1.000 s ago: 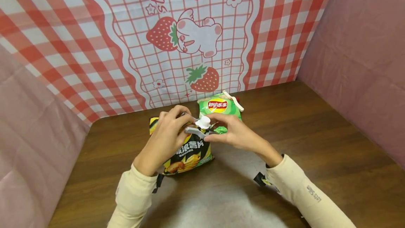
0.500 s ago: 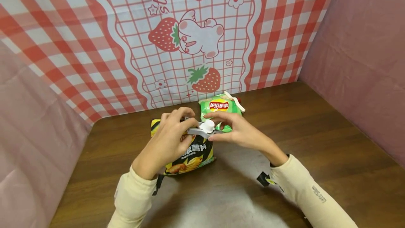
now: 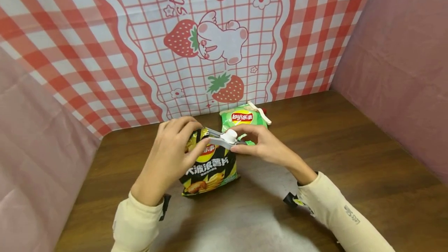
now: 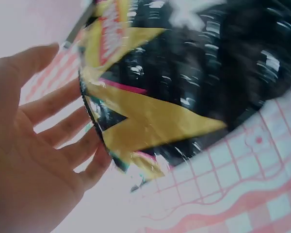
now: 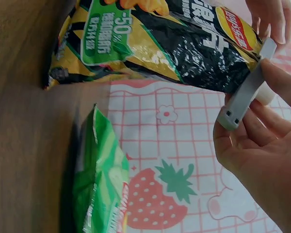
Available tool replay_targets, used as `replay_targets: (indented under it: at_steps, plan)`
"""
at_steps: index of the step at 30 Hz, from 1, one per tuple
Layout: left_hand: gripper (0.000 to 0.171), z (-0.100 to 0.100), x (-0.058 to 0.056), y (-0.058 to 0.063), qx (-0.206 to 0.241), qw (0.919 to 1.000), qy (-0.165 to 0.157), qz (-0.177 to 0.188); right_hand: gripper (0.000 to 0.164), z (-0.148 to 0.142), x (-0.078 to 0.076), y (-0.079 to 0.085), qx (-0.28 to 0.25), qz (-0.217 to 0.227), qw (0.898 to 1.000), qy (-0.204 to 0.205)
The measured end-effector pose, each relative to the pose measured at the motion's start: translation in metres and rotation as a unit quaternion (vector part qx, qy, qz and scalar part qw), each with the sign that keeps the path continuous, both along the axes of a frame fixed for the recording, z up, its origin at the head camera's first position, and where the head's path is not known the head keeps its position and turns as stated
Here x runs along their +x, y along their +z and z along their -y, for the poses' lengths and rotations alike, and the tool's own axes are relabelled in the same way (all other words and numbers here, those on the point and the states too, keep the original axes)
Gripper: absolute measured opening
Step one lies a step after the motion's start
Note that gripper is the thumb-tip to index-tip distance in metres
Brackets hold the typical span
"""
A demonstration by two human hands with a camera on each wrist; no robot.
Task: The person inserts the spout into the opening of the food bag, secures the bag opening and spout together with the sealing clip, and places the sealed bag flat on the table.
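A black and yellow chip bag (image 3: 210, 168) stands upright on the table, its front facing me. Across its top lies a grey bag clip (image 3: 220, 143) with a white round spout (image 3: 230, 135), its two arms spread apart toward the left. My right hand (image 3: 267, 147) pinches the clip's right end between thumb and fingers, also plain in the right wrist view. At the bag's upper left corner is my left hand (image 3: 171, 153), thumb held away from the fingers. The left wrist view has those fingers reaching straight behind the bag's edge (image 4: 94, 119).
Behind the clip, a green chip bag (image 3: 241, 118) with a white sealing stick (image 3: 260, 112) across its corner sits near the printed strawberry cloth (image 3: 224, 46). Pink cloth walls (image 3: 395, 69) flank the wooden table (image 3: 315, 127).
My left hand has moved off the clip to the left and opened out, uncovering the bag's upper front. My right hand still pinches the clip, which has shifted slightly right.
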State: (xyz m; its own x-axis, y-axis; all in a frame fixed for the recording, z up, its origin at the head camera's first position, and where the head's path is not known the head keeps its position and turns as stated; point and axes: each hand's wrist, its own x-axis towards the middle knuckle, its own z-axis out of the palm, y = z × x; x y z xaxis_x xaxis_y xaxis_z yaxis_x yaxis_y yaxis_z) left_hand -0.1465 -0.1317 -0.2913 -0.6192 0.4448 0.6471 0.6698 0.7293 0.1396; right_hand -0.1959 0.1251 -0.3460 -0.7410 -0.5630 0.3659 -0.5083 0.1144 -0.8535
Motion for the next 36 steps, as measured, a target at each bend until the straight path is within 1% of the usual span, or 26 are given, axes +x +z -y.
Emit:
replay_targets:
  at_steps: [2, 5, 7, 12, 14, 16, 20, 23, 26, 28, 31, 32, 34, 36]
  plan:
    - [0.039, 0.003, 0.002, -0.005, -0.026, 0.9994, 0.016, -0.018, 0.035, 0.003, -0.001, -0.003, -0.010, 0.007, 1.000, -0.003]
    - [0.046, 0.005, 0.004, -0.015, -0.048, 0.9982, 0.029, -0.022, 0.036, 0.007, -0.003, -0.006, -0.022, 0.014, 1.000, -0.005]
    - [0.048, 0.006, 0.004, -0.020, -0.044, 0.9983, 0.033, -0.017, 0.036, 0.009, -0.003, -0.007, -0.028, 0.017, 0.999, -0.004]
    - [0.043, 0.004, 0.003, -0.030, -0.032, 0.9988, 0.036, -0.005, 0.035, 0.010, -0.001, -0.006, -0.027, 0.011, 1.000, -0.011]
    - [0.043, 0.002, 0.002, -0.032, -0.022, 0.9990, 0.037, 0.009, 0.035, 0.010, 0.000, -0.006, -0.023, 0.006, 1.000, -0.016]
    - [0.045, 0.001, 0.000, -0.033, -0.003, 0.9990, 0.036, 0.028, 0.035, 0.010, 0.001, -0.006, -0.020, 0.004, 1.000, -0.018]
    - [0.039, 0.000, -0.002, -0.032, 0.039, 0.9973, 0.020, 0.059, 0.035, 0.010, 0.003, -0.007, -0.018, -0.002, 1.000, -0.022]
    - [0.027, -0.001, -0.003, -0.031, 0.059, 0.9958, -0.006, 0.070, 0.036, 0.010, 0.005, -0.008, -0.022, 0.000, 1.000, -0.022]
    - [0.020, -0.003, -0.005, -0.029, 0.075, 0.9937, -0.027, 0.078, 0.040, 0.009, 0.007, -0.006, -0.024, 0.003, 1.000, -0.017]
    - [0.018, -0.004, -0.006, -0.030, 0.086, 0.9923, -0.036, 0.082, 0.045, 0.008, 0.007, -0.005, -0.013, -0.005, 1.000, -0.011]
    - [0.016, -0.005, -0.007, -0.030, 0.095, 0.9908, -0.045, 0.086, 0.048, 0.007, 0.006, -0.003, 0.021, -0.024, 0.999, -0.005]
    - [0.015, -0.005, -0.007, -0.030, 0.096, 0.9903, -0.049, 0.088, 0.047, 0.007, 0.005, -0.003, 0.033, -0.033, 0.999, -0.002]
    - [0.015, -0.005, -0.007, -0.031, 0.100, 0.9894, -0.055, 0.090, 0.040, 0.007, 0.004, -0.003, 0.051, -0.047, 0.998, 0.005]
    - [0.015, -0.006, -0.006, -0.031, 0.104, 0.9882, -0.060, 0.096, 0.032, 0.007, 0.003, -0.002, 0.058, -0.057, 0.997, 0.010]
